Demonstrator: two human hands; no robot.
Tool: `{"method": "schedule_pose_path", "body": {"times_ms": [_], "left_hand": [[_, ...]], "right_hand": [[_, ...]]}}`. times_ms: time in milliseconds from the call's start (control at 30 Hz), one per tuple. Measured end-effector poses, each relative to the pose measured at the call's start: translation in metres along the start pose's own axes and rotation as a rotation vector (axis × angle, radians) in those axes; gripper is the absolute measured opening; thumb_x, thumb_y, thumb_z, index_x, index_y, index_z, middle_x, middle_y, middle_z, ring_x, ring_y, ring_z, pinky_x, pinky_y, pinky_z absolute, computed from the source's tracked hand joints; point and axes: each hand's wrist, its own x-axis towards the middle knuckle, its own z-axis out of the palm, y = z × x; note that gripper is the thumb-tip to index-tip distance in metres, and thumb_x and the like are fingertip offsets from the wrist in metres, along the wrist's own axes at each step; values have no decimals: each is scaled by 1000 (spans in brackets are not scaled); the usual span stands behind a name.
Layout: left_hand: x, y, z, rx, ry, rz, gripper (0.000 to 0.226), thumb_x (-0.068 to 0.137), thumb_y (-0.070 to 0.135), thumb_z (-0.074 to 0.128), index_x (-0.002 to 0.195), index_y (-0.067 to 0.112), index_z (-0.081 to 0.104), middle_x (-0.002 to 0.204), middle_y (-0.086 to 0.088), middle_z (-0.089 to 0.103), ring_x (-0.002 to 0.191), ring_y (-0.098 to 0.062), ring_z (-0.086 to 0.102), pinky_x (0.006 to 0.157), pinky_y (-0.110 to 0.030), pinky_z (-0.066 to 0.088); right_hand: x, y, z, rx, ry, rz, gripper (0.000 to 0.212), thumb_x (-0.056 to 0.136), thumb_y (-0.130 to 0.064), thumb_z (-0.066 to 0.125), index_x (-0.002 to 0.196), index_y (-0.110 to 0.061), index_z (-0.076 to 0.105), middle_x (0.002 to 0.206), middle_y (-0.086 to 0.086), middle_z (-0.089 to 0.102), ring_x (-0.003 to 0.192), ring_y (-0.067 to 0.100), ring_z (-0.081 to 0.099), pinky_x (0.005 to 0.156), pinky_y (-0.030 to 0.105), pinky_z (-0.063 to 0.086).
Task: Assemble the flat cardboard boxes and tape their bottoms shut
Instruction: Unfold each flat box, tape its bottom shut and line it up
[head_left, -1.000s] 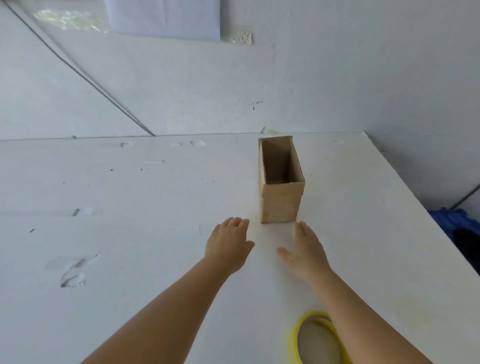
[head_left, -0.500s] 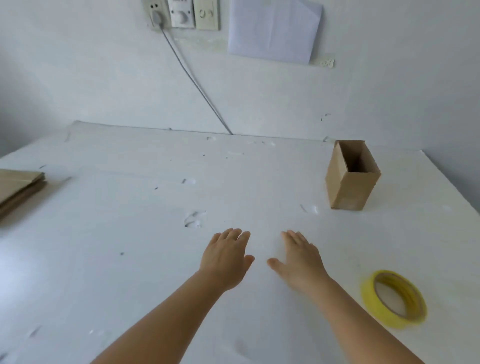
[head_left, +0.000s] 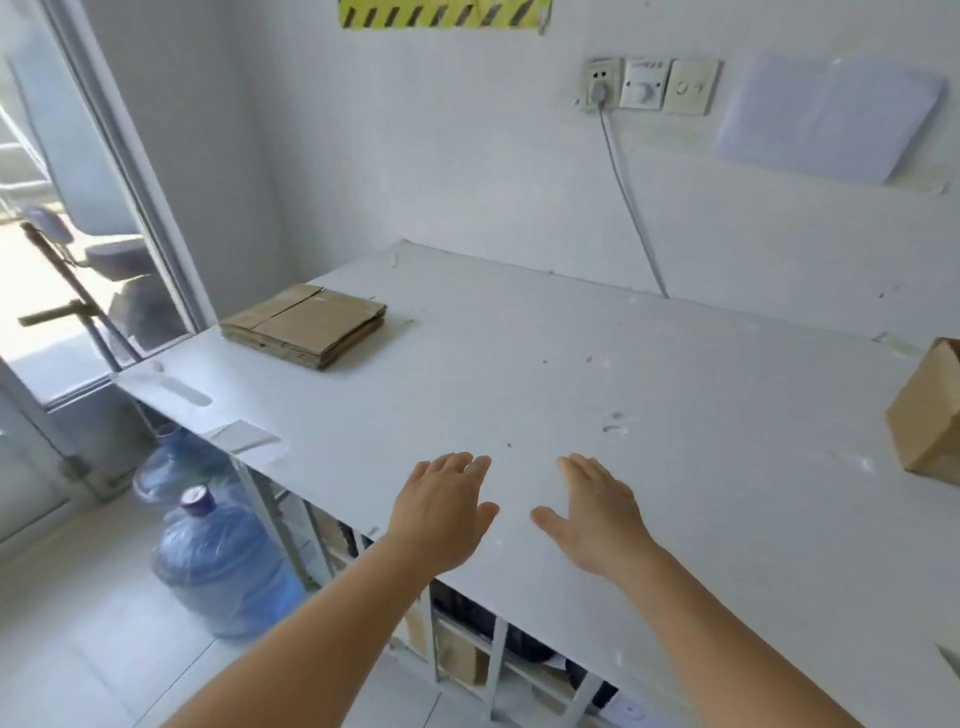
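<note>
Both hands, left and right, hover spread and empty; far-left flat boxes look light, probably liftable by edges.

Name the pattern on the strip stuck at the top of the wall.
Yellow with black diagonal stripes, hazard-style; the strip shows only in the head view.

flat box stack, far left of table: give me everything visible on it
The stack of flat boxes is brown corrugated cardboard, several folded-flat blanks piled roughly square, with edges slightly uneven. The top blank shows a fold seam and flap lines; no tape is visible on it. It lies flat on the white table near the far left corner, close to the window, turned at an angle to the table's edge. Nothing rests on it, and both hands are well short of it.
</note>
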Motion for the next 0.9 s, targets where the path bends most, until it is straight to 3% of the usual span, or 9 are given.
{"method": "schedule_pose_path", "body": {"times_ms": [467,900], "left_hand": [[-29,-179,-37,-12,74,-292,58,97,41,42,149,22,23,152,3,32,140,-17,27,116,-33,18],[87,-341,-78,36,65,-302,58,98,42,42,149,23,24,152,3,33,140,-17,29,115,-33,20]], "right_hand": [[91,-171,47,-50,-112,-276,72,95,-49,40,151,-13,11,159,1,10,147,18,4,118,38,9],[271,-288,69,-13,-104,-295,71,94,-47,44,149,-11,17,159,4,13,147,18,7,117,37,11]]}}
